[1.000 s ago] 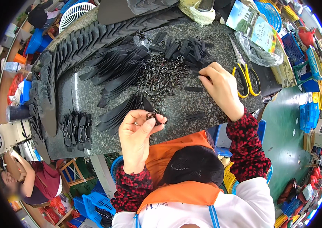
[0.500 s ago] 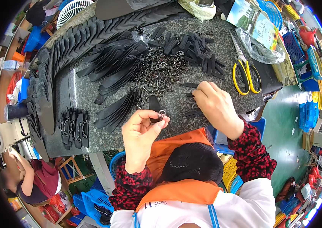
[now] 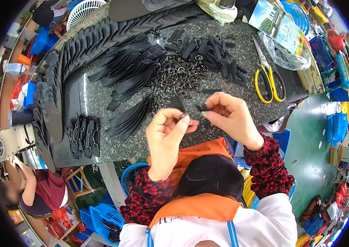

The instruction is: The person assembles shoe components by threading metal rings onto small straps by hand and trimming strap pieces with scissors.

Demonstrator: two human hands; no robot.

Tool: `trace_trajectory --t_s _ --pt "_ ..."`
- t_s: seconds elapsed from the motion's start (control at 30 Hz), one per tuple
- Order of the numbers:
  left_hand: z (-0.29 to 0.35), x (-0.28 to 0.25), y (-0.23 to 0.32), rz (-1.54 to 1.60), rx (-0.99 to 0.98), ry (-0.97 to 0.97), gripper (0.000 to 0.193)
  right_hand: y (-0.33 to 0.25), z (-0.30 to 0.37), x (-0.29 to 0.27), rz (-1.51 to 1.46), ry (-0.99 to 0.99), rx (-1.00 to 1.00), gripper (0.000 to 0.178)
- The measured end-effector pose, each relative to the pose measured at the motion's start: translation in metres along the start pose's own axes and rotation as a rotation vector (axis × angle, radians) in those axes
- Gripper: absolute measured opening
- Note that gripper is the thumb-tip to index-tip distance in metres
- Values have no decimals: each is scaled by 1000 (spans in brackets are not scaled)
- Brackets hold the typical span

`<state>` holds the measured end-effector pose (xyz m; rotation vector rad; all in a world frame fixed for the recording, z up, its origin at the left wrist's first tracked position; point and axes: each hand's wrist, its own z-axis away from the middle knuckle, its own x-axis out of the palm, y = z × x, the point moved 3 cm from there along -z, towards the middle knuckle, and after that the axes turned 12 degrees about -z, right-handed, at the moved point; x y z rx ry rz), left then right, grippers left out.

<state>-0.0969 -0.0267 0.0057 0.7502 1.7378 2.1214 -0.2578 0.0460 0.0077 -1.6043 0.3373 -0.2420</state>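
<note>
Above the near side of the speckled stone table, my left hand pinches a black strap piece. A small metal clasp is partly visible at its fingertips. My right hand is closed on a short black strip, just right of the left fingers and apart from them. Beyond both hands lies a heap of metal clasps. Fanned long black straps lie left of the heap, and loose short strips lie to its far right.
Yellow-handled scissors lie at the right, near a clear plastic bag. At the left are several straps with clasps attached. Overlapping black panels line the far left edge. Another person sits at the lower left.
My right hand has picked up a short strip from the table and moved left toward my left hand. The left hand has shifted right and slightly up with its strap.
</note>
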Motion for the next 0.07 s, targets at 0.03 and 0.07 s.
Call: trace_trajectory --t_s 0.03,0.07 --pt "-2 2 -2 15 9 -28 13 0 0 3 -138 -20 132 18" --pt "-5 3 -7 32 16 -59 20 1 -1 6 -274 -38 266 14"
